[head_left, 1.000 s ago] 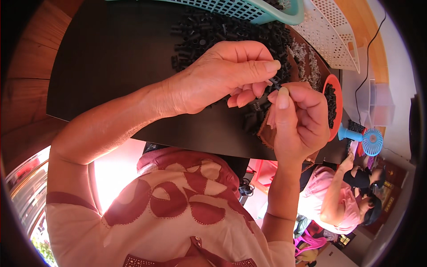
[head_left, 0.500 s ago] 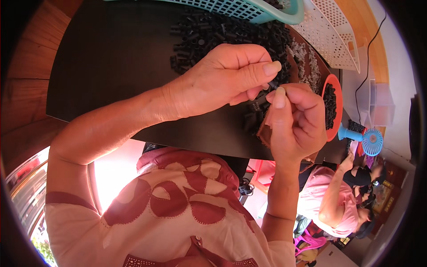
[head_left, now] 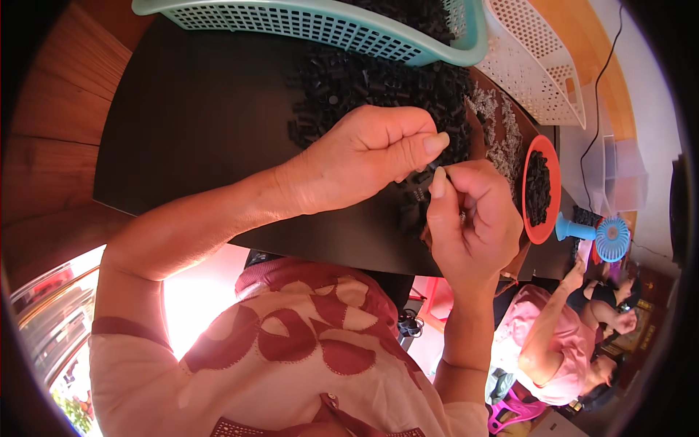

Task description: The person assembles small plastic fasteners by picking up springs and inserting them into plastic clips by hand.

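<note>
Over the dark table (head_left: 196, 95), my left hand (head_left: 364, 156) and my right hand (head_left: 477, 215) meet fingertip to fingertip. Each is closed in a pinch, thumb against curled fingers. A small black piece (head_left: 435, 166) shows between the two thumbs, mostly covered by the fingers, so its exact form cannot be made out. Beyond my hands spreads a loose heap of short black tube-like pieces (head_left: 349, 87). To the right of the heap lie many small clear pieces (head_left: 504, 138).
A teal perforated basket (head_left: 291, 23) holding black pieces stands at the far edge. Beside it is a white perforated basket (head_left: 520, 76). An orange-red bowl (head_left: 531, 234) of black pieces sits right, near a blue fan (head_left: 611, 239). A person in pink (head_left: 542, 342) sits at right.
The view has shifted, so the table, baskets and bowl sit lower in the picture. Both hands stay pinched together at the black piece, slightly closer to my body.
</note>
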Action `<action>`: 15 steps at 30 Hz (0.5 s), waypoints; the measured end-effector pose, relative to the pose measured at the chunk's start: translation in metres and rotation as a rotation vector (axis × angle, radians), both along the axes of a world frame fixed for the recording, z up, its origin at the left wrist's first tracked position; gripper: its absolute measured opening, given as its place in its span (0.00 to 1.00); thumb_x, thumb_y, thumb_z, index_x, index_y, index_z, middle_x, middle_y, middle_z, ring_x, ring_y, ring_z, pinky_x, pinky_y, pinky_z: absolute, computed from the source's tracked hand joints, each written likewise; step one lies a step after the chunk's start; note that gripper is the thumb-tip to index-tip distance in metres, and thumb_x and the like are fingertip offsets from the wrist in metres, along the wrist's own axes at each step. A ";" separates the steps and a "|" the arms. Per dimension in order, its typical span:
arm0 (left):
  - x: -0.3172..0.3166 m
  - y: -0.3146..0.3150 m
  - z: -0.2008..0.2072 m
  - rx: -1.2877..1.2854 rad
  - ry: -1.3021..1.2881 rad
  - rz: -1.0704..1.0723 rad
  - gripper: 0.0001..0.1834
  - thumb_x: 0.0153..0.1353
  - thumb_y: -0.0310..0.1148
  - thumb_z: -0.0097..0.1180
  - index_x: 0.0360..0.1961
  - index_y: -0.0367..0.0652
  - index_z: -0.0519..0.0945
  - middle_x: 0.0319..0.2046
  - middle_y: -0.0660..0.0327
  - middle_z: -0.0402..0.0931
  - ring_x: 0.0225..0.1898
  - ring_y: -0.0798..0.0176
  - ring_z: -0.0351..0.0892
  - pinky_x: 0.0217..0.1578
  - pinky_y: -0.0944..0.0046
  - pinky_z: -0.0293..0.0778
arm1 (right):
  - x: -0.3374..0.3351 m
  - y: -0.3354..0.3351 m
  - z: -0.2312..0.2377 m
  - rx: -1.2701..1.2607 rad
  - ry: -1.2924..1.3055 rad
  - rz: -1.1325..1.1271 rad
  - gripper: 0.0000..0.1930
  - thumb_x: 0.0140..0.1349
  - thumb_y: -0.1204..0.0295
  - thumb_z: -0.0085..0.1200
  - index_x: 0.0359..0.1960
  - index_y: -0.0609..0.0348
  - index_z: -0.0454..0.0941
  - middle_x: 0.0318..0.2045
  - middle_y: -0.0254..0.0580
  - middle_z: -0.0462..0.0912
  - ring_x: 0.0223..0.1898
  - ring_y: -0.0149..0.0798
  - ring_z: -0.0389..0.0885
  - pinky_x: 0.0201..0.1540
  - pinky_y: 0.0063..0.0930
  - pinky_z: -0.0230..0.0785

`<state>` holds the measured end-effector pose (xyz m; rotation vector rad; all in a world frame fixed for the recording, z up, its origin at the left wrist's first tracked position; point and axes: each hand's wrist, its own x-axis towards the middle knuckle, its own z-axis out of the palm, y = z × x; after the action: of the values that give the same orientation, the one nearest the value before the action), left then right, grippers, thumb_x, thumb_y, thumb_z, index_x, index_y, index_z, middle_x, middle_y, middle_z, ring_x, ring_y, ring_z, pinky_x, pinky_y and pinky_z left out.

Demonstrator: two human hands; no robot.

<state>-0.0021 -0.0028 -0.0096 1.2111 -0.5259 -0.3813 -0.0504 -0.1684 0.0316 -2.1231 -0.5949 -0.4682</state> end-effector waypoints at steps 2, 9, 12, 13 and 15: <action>-0.001 0.000 0.003 0.015 -0.022 0.001 0.13 0.72 0.39 0.48 0.33 0.42 0.74 0.23 0.72 0.63 0.25 0.79 0.58 0.23 0.76 0.57 | -0.001 0.000 0.001 -0.025 0.018 -0.019 0.08 0.57 0.84 0.58 0.35 0.62 0.72 0.25 0.40 0.76 0.20 0.27 0.71 0.22 0.19 0.65; 0.000 0.002 0.012 -0.124 0.234 -0.116 0.14 0.73 0.40 0.47 0.34 0.41 0.74 0.23 0.72 0.64 0.23 0.77 0.59 0.22 0.75 0.56 | -0.003 0.000 -0.002 0.017 0.009 -0.027 0.07 0.59 0.83 0.59 0.35 0.63 0.73 0.27 0.42 0.77 0.21 0.30 0.72 0.23 0.21 0.65; -0.001 0.002 0.008 -0.130 0.187 -0.108 0.14 0.73 0.41 0.47 0.35 0.41 0.74 0.23 0.71 0.64 0.22 0.77 0.59 0.21 0.75 0.55 | -0.006 -0.001 -0.006 0.077 0.029 -0.029 0.06 0.60 0.82 0.58 0.36 0.63 0.74 0.29 0.43 0.78 0.23 0.31 0.73 0.25 0.21 0.66; 0.000 0.000 0.007 -0.139 0.147 -0.103 0.14 0.72 0.41 0.47 0.34 0.41 0.74 0.23 0.71 0.64 0.22 0.77 0.59 0.21 0.75 0.55 | -0.007 -0.003 -0.007 0.117 0.038 -0.014 0.05 0.60 0.82 0.58 0.36 0.63 0.75 0.30 0.44 0.79 0.24 0.32 0.73 0.26 0.21 0.67; -0.001 0.000 0.008 -0.124 0.130 -0.115 0.15 0.72 0.41 0.47 0.34 0.41 0.74 0.23 0.71 0.64 0.22 0.78 0.58 0.21 0.75 0.55 | -0.011 -0.008 -0.009 0.161 0.101 -0.026 0.06 0.59 0.82 0.59 0.36 0.63 0.75 0.30 0.44 0.79 0.25 0.33 0.74 0.26 0.22 0.67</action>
<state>-0.0027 -0.0025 -0.0013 1.0319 -0.5007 -0.5144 -0.0618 -0.1761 0.0223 -1.9896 -0.4573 -0.4067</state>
